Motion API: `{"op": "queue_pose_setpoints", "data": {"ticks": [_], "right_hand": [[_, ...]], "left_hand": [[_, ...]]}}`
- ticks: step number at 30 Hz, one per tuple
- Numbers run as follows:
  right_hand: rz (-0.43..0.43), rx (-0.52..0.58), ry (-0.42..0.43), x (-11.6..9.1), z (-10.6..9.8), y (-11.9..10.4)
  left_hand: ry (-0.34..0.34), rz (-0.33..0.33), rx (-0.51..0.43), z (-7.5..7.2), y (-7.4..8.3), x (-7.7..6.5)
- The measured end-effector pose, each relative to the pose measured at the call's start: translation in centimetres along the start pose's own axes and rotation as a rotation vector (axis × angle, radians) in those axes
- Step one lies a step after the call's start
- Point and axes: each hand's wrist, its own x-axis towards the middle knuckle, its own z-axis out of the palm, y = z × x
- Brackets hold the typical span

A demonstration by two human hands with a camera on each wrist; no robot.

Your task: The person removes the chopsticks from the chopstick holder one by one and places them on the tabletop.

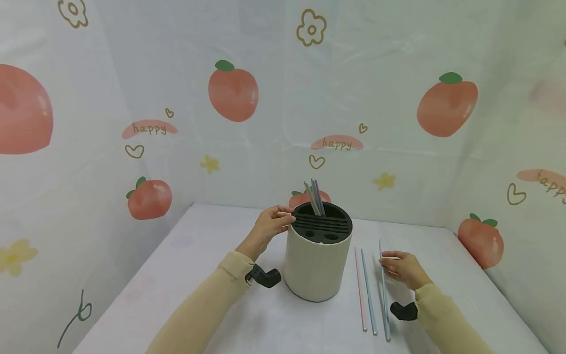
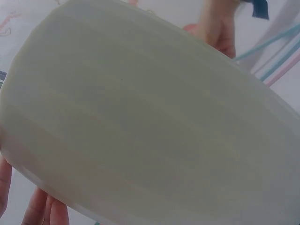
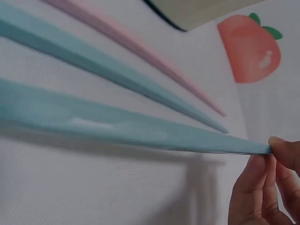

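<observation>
A cream cylindrical utensil holder [image 1: 315,270] with a black slotted top [image 1: 322,228] stands upright on the table. My left hand [image 1: 268,223] rests its fingers on the holder's upper left rim; in the left wrist view its fingertips [image 2: 56,211] touch the side. To the right of the holder, my right hand [image 1: 402,268] pinches the far end of a light blue chopstick [image 3: 140,129] between thumb and fingers. Beside it lie another blue chopstick [image 1: 369,290] and a pink one [image 1: 360,290], roughly parallel. Several chopsticks [image 1: 316,199] lean in the holder's rear opening.
A white cloth covers the table [image 1: 185,265]. Behind it hangs a white curtain [image 1: 274,157] printed with peaches, hearts and flowers, which also runs along both sides. Black straps sit on both wrists.
</observation>
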Motion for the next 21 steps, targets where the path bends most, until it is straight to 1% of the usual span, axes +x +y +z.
{"op": "queue_pose_setpoints", "data": {"ticks": [3, 4, 5, 10, 13, 16, 19, 21], "right_hand": [[0.01, -0.011, 0.009, 0.4, 0.3, 0.8], [0.014, -0.016, 0.023, 0.6, 0.4, 1.0], [0.011, -0.031, 0.026, 0.7, 0.5, 1.3], [0.008, -0.141, 0.094, 1.4, 1.2, 1.9], [0.006, -0.208, 0.125, 1.6, 1.7, 2.0], [0.014, -0.251, 0.151, 1.8, 2.1, 1.9], [0.023, -0.294, 0.154, 1.9, 2.3, 1.7], [0.034, -0.304, 0.159, 2.0, 2.5, 1.6]], "left_hand": [[0.0, 0.001, 0.003, 0.0, 0.0, 0.0], [-0.001, -0.001, 0.002, 0.1, 0.0, 0.0], [0.001, 0.0, 0.0, 0.1, 0.0, 0.1], [0.0, 0.001, -0.001, 0.1, -0.2, 0.2], [-0.005, 0.0, -0.001, 0.1, -0.1, 0.2], [-0.009, 0.0, -0.007, 0.0, -0.1, 0.1], [-0.007, 0.004, -0.007, 0.0, -0.1, 0.1], [-0.005, 0.008, -0.005, 0.0, -0.1, 0.1]]}}
